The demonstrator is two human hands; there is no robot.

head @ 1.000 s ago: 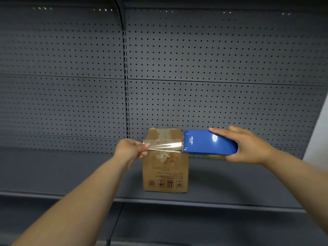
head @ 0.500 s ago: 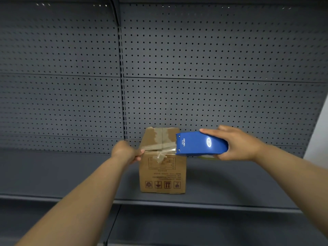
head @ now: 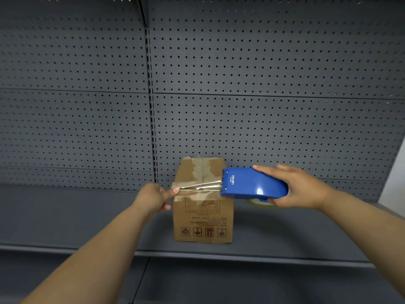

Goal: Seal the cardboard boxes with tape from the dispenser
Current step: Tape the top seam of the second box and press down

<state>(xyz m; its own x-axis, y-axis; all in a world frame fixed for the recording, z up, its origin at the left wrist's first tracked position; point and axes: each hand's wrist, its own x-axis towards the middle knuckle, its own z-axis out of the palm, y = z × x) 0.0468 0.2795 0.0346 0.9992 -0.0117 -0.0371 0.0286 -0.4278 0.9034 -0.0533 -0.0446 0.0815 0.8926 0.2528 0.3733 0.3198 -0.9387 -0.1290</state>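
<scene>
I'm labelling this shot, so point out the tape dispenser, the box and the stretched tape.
dispenser (head: 252,183): head view, on its blue top casing.
box (head: 202,220): head view, on its front face above the symbols.
tape (head: 200,186): head view, on the strip's middle.

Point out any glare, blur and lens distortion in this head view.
Head view: a bright glare spot sits on the blue dispenser, and the stretched tape glints. The left hand is slightly blurred; the box print is too soft to read. Wide-angle bending shows in the shelf edge and the slanting pegboard seams. Lighting is dim and even.
</scene>
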